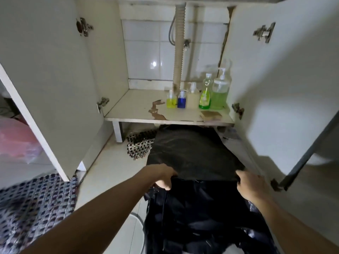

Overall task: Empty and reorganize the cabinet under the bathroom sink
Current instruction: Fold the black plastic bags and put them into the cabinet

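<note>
From the head view, the left hand [166, 176] and right hand [252, 186] each pinch the near edge of a black sheet [192, 153] stretched flat toward the cabinet shelf [139, 107], probably to line it. Five bottles [200, 96] and a sponge [211, 115] are grouped on the shelf's right side, likely leaving room. No label is readable.

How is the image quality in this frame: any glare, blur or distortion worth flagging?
Head view: wide-angle bending of the cabinet doors; a glare spot on the back wall tiles; dim, soft light; both hands and the black bag slightly soft.
</note>
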